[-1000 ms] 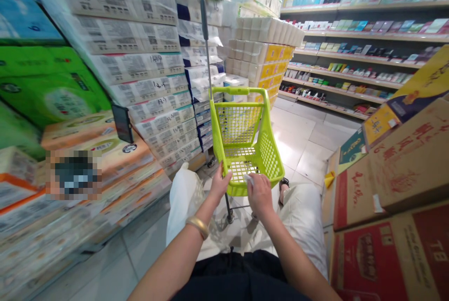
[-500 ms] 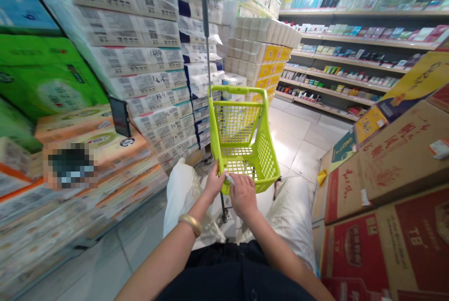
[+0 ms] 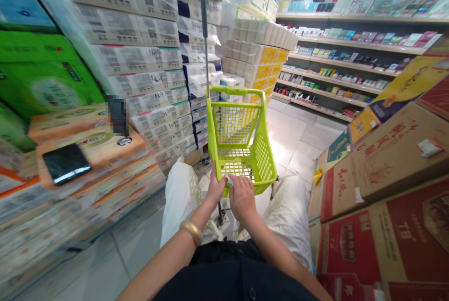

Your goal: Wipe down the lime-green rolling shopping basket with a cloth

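Note:
A lime-green plastic shopping basket (image 3: 267,161) with a raised handle stands between my knees. My left hand (image 3: 214,187) is closed on the near left corner of its rim, thumb toward the inside. Beside it my right hand (image 3: 242,194) bends over the near rim, fingers together. A small white piece that looks like tissue (image 3: 229,180) pokes out between the two hands, under my right fingers; most of it is hidden. The basket's visible inside shows only its lattice floor and walls.
Packs of paper goods (image 3: 147,81) rise on the left, with a black phone (image 3: 66,163) lying on an orange pack. A thin metal pole (image 3: 206,58) stands by the basket. Cardboard boxes (image 3: 396,161) line the right. Stocked shelves (image 3: 326,58) stand beyond the tiled floor (image 3: 286,125).
The view has shifted very slightly. My hands stay at the near rim, with the white piece still between them. The blurred patch has moved from the lying phone to the upright dark object.

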Demonstrator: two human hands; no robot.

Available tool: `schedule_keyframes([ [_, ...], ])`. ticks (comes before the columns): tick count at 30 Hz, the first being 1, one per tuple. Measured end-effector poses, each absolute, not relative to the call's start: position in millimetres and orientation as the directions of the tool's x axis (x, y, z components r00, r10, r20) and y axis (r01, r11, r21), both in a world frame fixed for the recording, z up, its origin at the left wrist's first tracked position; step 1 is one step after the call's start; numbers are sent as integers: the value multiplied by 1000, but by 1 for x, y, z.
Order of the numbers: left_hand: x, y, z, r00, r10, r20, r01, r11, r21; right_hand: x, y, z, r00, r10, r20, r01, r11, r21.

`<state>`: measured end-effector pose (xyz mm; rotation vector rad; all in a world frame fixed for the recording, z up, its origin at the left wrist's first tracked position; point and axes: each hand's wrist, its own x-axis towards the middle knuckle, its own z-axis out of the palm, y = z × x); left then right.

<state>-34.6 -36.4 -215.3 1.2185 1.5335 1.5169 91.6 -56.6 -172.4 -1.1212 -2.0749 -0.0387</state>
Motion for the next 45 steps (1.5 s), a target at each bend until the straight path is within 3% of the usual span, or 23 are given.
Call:
schedule_keyframes([
  [4, -40, -37, -215, -328, 925, 193, 194, -134, 972, 104, -54, -175, -312, 700, 643, 731, 609, -308],
  [13, -38, -36, -211, -335, 920, 206, 216, -138, 967, 156, -35, -188, 1, 712, 703, 840, 381, -387],
  [15, -37, -35, -212, -333, 919, 209, 227, -137, 964, 137, -40, -185, -31, 713, 700, 820, 419, -390],
  [22, -43, -34, -206, -317, 915, 248, 255, -170, 952, 89, -55, -173, -412, 669, 618, 664, 686, -299],
  [24, -44, -36, -202, -314, 909, 274, 241, -203, 949, 105, -50, -174, -386, 678, 626, 689, 663, -292],
  [30, -40, -39, -198, -348, 890, 294, 214, -231, 949, 161, -33, -184, -42, 732, 680, 839, 395, -374],
  [32, -37, -39, -198, -356, 886, 297, 219, -230, 948, 157, -32, -184, 1, 727, 687, 838, 374, -397],
  [40, -38, -36, -200, -347, 881, 321, 232, -252, 940, 97, -51, -174, -340, 655, 674, 691, 661, -293],
  [42, -40, -37, -201, -347, 881, 321, 230, -252, 940, 108, -50, -174, -341, 658, 672, 693, 659, -293],
  [45, -42, -39, -202, -343, 884, 319, 227, -251, 941, 142, -40, -179, -200, 690, 696, 772, 548, -321],
])
